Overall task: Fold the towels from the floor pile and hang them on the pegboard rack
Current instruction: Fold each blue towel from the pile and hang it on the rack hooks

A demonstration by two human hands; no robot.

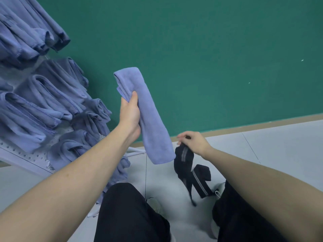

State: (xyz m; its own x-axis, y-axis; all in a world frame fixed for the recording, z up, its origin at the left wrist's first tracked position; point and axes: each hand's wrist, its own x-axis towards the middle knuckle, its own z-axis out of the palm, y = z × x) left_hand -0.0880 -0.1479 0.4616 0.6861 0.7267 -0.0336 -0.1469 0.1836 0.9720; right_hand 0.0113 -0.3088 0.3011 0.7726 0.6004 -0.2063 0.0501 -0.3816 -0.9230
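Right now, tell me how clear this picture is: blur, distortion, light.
Head view: wide-angle bending tilts the green wall and pegboard rack; light is soft and even, no glare; folded blue towel in the left hand is sharp; right hand fingertips and the black strap are slightly motion-blurred.

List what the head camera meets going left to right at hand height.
Hung towels on the pegboard rack → left hand → folded blue towel it grips → right hand pinching a black strap → bare green wall.
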